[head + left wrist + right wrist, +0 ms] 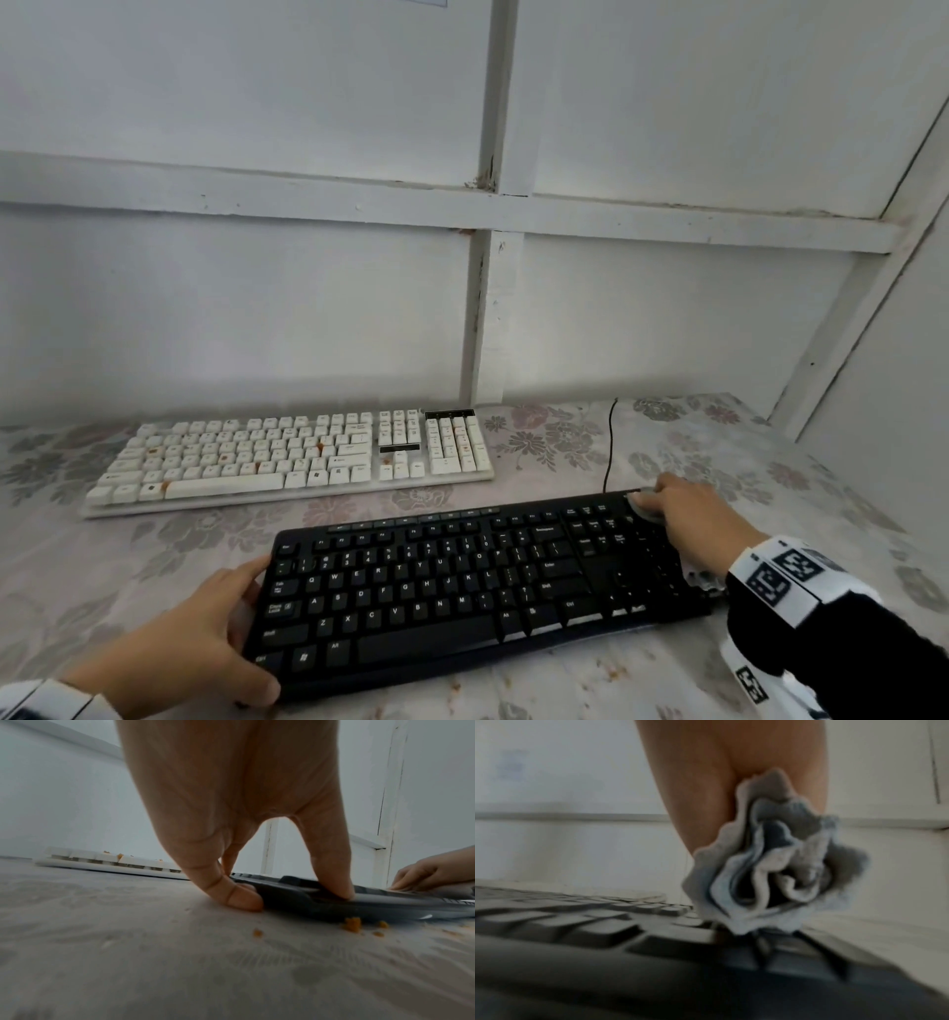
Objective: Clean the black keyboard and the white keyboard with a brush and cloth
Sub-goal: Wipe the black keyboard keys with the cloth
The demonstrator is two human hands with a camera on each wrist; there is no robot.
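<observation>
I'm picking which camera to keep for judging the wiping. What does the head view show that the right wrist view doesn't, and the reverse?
Only the head view shows the white keyboard with orange stains, the left hand holding the black keyboard's left end, and the flowered tablecloth. Only the right wrist view shows the cloth's bunched grey-blue folds up close. Both show the right hand holding the cloth on the black keyboard.

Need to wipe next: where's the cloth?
Head view: the cloth is bunched in the right hand, on the black keyboard at its far right corner.

Left hand point(205, 637) gripping, right hand point(690, 519) clenched.
</observation>
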